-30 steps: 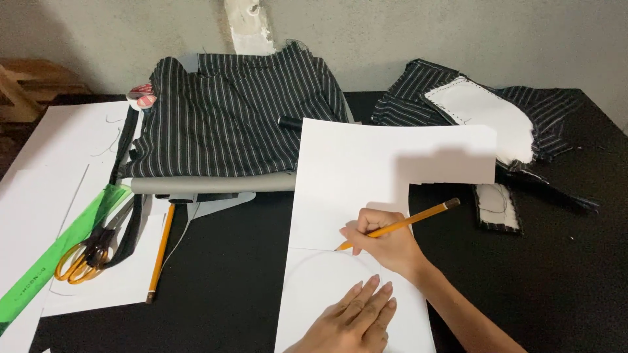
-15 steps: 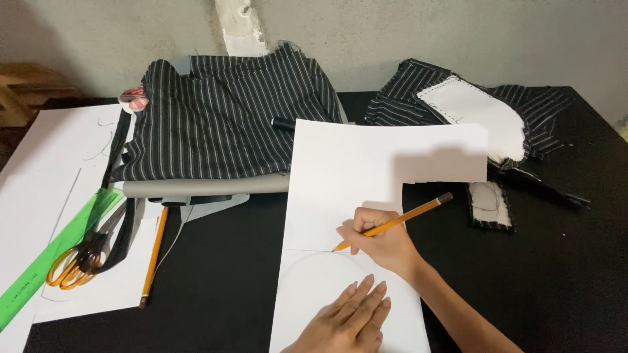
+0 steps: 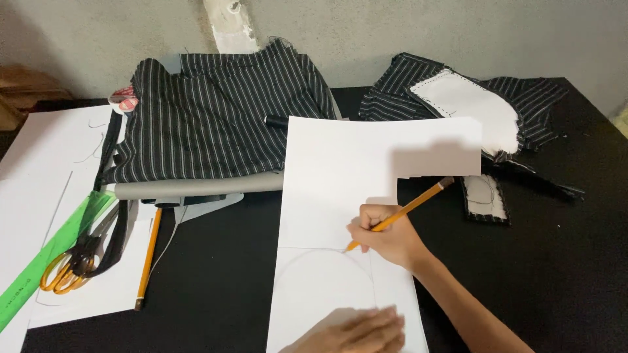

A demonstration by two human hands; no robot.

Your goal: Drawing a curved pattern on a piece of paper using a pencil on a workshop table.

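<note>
Here the right hand point(image 3: 386, 236) grips a pencil point(image 3: 400, 214) tip-down on white paper point(image 3: 340, 170), left hand point(image 3: 363, 330) pressed flat.

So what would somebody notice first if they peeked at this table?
Probably the big white sheet of paper in the middle of the black table, where the right hand holds a yellow pencil with its tip on a drawn curve, while the left hand presses the sheet flat at the bottom edge. Next comes the black cloth with thin white stripes piled at the back, and the orange-handled scissors lying by a green ruler on the left.
</note>
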